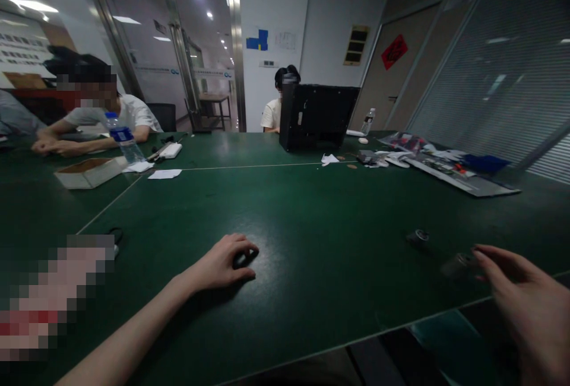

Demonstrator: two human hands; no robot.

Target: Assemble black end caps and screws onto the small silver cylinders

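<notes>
My left hand [225, 264] rests on the green table [285, 214], its fingers curled round a small dark object [243, 257] that I cannot name. My right hand [525, 303] reaches in from the lower right with fingers stretched out and apart, holding nothing. Its fingertips come close to a small grey cylinder [458, 265] lying on the table, blurred. A second small dark cylinder [418, 236] sits a little farther back.
A black computer case [317, 116] stands at the far side with a person behind it. Another person leans on the table at far left, near a water bottle [123, 136] and a cardboard box [89, 172]. Papers and parts [445, 163] lie at far right. The table edge [401, 329] runs near me.
</notes>
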